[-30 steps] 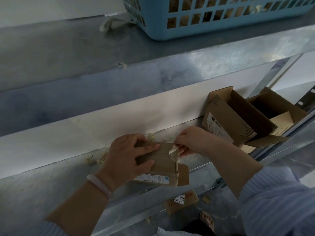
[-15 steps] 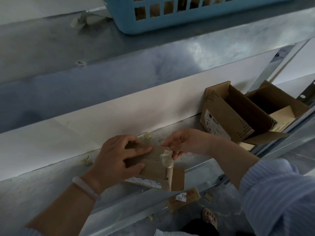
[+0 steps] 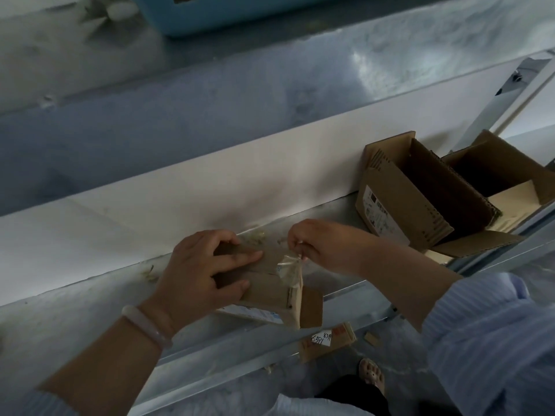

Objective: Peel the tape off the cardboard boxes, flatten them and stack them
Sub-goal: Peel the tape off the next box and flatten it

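A small brown cardboard box [image 3: 271, 291] lies on the lower metal shelf [image 3: 75, 319], with one end flap open at its right. My left hand [image 3: 201, 271] holds it down from above, fingers spread over its top and thumb curled round its far edge. My right hand [image 3: 322, 244] pinches a strip of clear tape [image 3: 289, 270], which is lifted off the box's top and still sticks at its right end. Two larger open cardboard boxes [image 3: 420, 202] stand on the shelf to the right.
A blue plastic basket [image 3: 240, 13] stands on the upper shelf [image 3: 270, 94], whose thick front edge overhangs the work. Tape scraps [image 3: 150, 273] lie along the white back wall. A labelled flat cardboard piece [image 3: 327, 340] and my foot [image 3: 371, 372] are on the floor below.
My right hand has pulled the tape further up and away from the box's top. The view has tilted down, so the basket has slid toward the top edge.
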Demonstrator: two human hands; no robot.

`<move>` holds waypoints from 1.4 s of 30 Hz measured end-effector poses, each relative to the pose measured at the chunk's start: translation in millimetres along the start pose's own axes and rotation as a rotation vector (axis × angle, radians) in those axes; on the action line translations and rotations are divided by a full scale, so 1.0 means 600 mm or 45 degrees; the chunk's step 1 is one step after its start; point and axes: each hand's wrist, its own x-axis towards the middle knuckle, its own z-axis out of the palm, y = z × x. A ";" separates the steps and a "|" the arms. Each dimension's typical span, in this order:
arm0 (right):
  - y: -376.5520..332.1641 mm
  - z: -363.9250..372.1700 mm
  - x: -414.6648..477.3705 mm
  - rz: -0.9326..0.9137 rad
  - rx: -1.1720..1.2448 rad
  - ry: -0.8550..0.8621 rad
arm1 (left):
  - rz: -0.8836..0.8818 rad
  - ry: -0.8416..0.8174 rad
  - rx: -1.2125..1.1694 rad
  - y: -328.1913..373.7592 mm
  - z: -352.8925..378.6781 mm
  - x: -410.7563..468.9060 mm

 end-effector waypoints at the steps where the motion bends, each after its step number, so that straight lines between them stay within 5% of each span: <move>1: 0.000 -0.003 -0.002 0.007 -0.042 -0.017 | -0.006 0.005 0.007 0.003 0.001 0.002; 10: 0.004 -0.074 -0.028 0.206 0.005 -0.047 | -0.186 0.083 0.032 0.007 0.014 0.016; 17: -0.015 -0.038 -0.037 0.562 1.236 0.262 | -0.185 0.094 0.041 0.012 0.012 0.018; 20: -0.033 -0.022 -0.040 0.591 1.515 0.350 | -0.182 0.090 0.067 0.012 0.012 0.017; 23: -0.053 -0.005 -0.038 0.521 1.353 0.458 | -0.181 0.090 0.070 0.013 0.012 0.015; 30: -0.071 0.034 -0.029 0.411 0.386 0.551 | -0.173 0.083 0.072 0.013 0.011 0.014; 42: -0.088 0.051 -0.033 0.806 0.787 0.747 | -0.194 0.089 0.111 0.014 0.012 0.012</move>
